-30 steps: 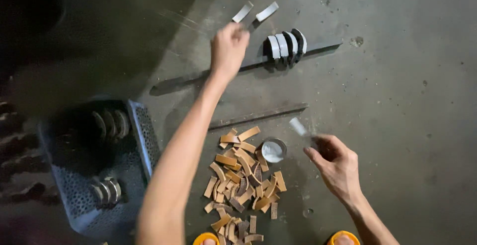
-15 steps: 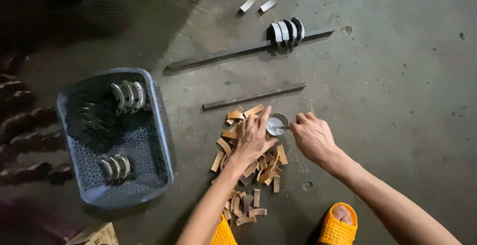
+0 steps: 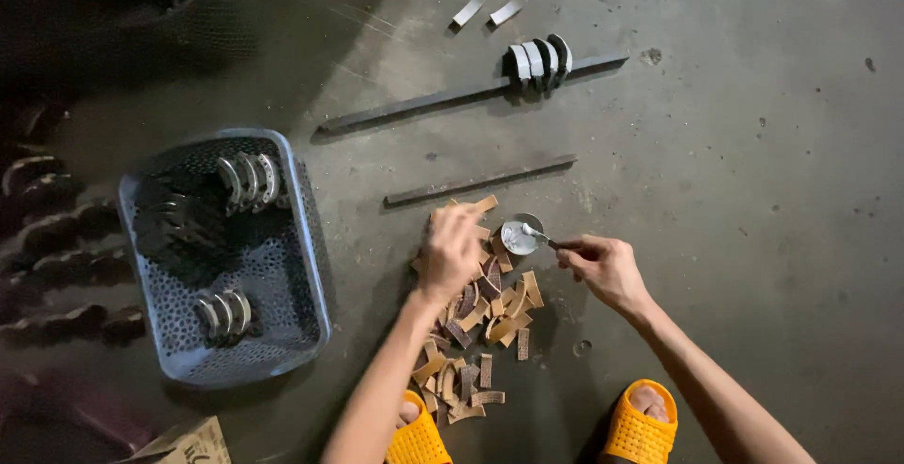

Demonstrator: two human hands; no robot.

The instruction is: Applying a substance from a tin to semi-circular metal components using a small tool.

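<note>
While gripping a small brush (image 3: 539, 234) over the tin (image 3: 521, 234), right hand (image 3: 607, 269); left hand (image 3: 450, 252) curled on brown strips (image 3: 480, 328), blue basket (image 3: 311, 266) alongside.

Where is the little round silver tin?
In the head view, the little round tin sits on the floor at the top of the brown strip pile, between the left hand and right hand.

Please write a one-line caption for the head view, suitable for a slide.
Left hand rests on a pile of brown strips while right hand dips a small tool into a round tin.
</note>
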